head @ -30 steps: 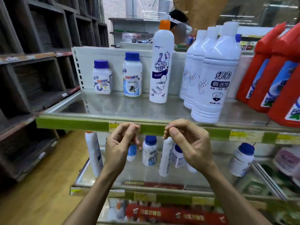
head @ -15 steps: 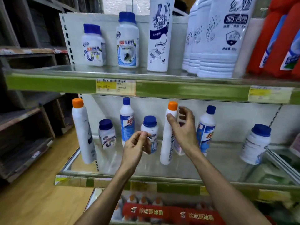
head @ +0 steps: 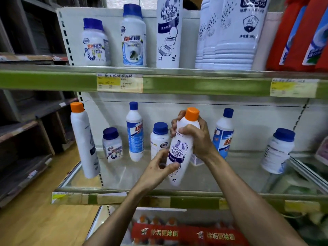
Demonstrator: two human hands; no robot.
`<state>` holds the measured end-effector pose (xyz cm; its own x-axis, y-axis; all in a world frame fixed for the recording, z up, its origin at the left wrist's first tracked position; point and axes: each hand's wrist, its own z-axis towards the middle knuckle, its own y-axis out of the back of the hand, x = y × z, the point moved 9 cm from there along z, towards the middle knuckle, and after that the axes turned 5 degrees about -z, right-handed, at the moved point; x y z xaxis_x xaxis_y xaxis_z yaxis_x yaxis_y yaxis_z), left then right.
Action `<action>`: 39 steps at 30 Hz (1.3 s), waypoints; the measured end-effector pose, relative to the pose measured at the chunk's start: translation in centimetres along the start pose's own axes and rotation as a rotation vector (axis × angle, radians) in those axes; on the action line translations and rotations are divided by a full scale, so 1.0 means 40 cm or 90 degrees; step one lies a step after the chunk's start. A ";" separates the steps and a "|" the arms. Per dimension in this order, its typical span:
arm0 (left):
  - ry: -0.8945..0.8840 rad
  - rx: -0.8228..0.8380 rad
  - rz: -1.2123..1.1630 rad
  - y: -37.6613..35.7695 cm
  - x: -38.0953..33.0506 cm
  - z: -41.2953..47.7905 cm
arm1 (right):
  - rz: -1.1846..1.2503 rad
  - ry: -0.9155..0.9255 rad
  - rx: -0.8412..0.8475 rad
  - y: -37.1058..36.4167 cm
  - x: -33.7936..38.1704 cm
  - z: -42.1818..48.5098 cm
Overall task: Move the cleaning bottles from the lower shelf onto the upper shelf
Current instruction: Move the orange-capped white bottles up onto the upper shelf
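A tall white bottle with an orange cap [head: 181, 148] is tilted above the lower shelf [head: 124, 194]. My right hand [head: 197, 137] grips its neck and upper body. My left hand [head: 159, 167] holds its lower part from the left. Still standing on the lower shelf are another orange-capped bottle [head: 83, 139], a short blue-capped jar [head: 112, 144], a slim blue-labelled bottle [head: 134, 132], a jar [head: 159, 137] behind the held bottle, a blue-labelled bottle [head: 223, 132] and a jar [head: 278, 150] at the right. The upper shelf [head: 53, 80] carries jars and tall bottles.
On the upper shelf stand two blue-capped jars [head: 95, 43], a tall toilet-cleaner bottle [head: 168, 32], large white bottles [head: 230, 32] and red bottles [head: 301, 32]. Dark wooden shelving [head: 26, 121] is at the left. Boxed bottles [head: 177, 233] sit below.
The view dropped from the upper to the lower shelf. My right hand closed on the orange-capped bottle and lifted it tilted; my left hand came in and took its lower part.
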<state>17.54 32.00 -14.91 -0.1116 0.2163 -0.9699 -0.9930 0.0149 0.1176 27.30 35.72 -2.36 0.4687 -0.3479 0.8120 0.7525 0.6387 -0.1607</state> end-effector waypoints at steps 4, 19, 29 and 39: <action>0.014 0.050 0.026 -0.019 -0.026 -0.036 | 0.054 -0.015 0.109 -0.088 0.032 -0.024; -0.165 -0.037 -0.097 0.006 -0.479 -0.177 | 0.171 -0.079 0.243 -0.339 0.443 0.052; -0.083 -0.062 -0.239 0.036 -0.760 -0.102 | 0.226 -0.151 0.140 -0.325 0.653 0.252; -0.177 -0.047 -0.062 0.067 -0.853 -0.064 | 0.108 -0.111 0.062 -0.291 0.686 0.342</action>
<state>18.57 22.18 17.94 -0.0103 0.4760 -0.8794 -0.9998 -0.0198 0.0010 25.08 28.12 29.47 0.4913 -0.1113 0.8638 0.6177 0.7438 -0.2555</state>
